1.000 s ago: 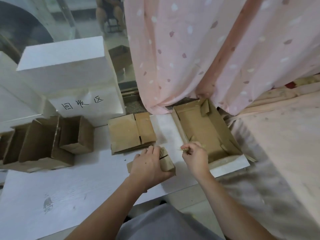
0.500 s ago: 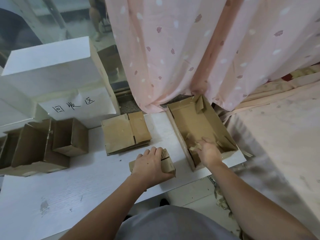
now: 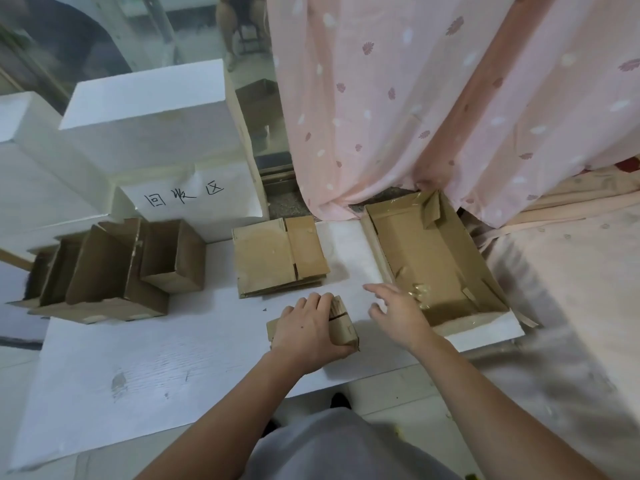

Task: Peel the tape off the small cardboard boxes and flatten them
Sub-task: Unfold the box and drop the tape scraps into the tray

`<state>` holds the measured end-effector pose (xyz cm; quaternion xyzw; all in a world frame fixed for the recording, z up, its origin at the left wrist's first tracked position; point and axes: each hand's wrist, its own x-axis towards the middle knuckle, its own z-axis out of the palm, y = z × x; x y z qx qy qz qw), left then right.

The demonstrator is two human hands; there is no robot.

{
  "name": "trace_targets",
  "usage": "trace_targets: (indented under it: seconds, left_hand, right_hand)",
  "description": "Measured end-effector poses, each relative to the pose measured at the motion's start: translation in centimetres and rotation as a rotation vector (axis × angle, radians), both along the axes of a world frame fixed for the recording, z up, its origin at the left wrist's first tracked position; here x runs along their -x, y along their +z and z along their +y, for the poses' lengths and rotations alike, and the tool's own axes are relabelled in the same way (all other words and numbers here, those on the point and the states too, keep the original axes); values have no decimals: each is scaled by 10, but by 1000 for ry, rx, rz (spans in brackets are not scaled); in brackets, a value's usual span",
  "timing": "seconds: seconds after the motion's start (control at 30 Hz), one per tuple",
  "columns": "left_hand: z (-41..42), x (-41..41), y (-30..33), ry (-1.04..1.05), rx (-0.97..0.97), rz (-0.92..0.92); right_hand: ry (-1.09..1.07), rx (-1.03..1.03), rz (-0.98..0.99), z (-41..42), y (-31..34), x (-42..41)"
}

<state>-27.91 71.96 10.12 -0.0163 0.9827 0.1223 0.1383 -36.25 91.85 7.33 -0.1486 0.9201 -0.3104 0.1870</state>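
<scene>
While the left hand point(image 3: 308, 327) lies over a small cardboard box point(image 3: 341, 323) near the front edge of the white table point(image 3: 138, 368), its fingers curl over the far top edge and its thumb wraps the near side, so it grips the box against the table. A dark slit shows in the top of the box just right of the fingers. The right hand point(image 3: 398, 311) hovers just right of the box with its fingers spread and relaxed, holding nothing; its fingertips point toward the left, and it is not touching the box.

Just beside the right hand, at the right end of the table, sits a shallow open cardboard tray point(image 3: 429, 258). A crumpled wad of clear tape point(image 3: 420, 292) lies inside it near the front left corner, close to the back of the right hand. Behind the small box lies a stack of flattened boxes point(image 3: 277, 258). At the left of the table stands a group of open brown boxes point(image 3: 110, 271), crowded together. Behind them rise white boxes point(image 3: 152, 112), and a white sheet with handwritten characters point(image 3: 194, 199) hangs on the front of one. A pink curtain with a leaf print point(image 3: 433, 98) hangs behind the tray, its hem touching the tray's far edge. The person's grey clothing point(image 3: 346, 448) fills the bottom of the view.
</scene>
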Motion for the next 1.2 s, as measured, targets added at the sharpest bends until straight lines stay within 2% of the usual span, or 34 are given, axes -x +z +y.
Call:
trace_targets:
  seconds: [0.07, 0.13, 0.23, 0.3, 0.43, 0.6, 0.7, 0.83, 0.93, 1.03, 1.2]
  left_hand:
    - [-5, 0, -2, -15, 31, 27]
    - [-12, -1, -3, -36, 73, 20]
    - [-20, -4, -7, -3, 62, 21]
    - [-23, -7, -6, 23, 27, 33]
    - [-35, -13, -4, 17, 24, 38]
    - [-71, -31, -7, -20, 89, 39]
    - [-98, -45, -10, 79, 108, 5]
    - [-118, -57, -10, 211, -27, -23]
    - [-121, -62, -8, 224, -54, 3]
    - [-125, -68, -11, 234, -75, 53]
    - [-134, -76, -12, 224, -90, 129]
  right_hand:
    - [244, -18, -82, -24, 19, -10]
    - [401, -61, -175, -38, 32, -13]
    - [519, -116, -291, -47, 37, -15]
    - [542, -114, -299, -53, 33, -18]
    - [465, -55, -242, -64, 25, -20]
    - [477, -9, -164, -79, 23, -23]
    - [433, 8, -159, -87, 20, -23]
    - [411, 78, -249, -103, 18, -25]
    - [276, 163, -301, -117, 24, -28]
    - [104, 263, -282, -132, 22, -31]
    - [-51, 322, -237, -150, 17, -33]
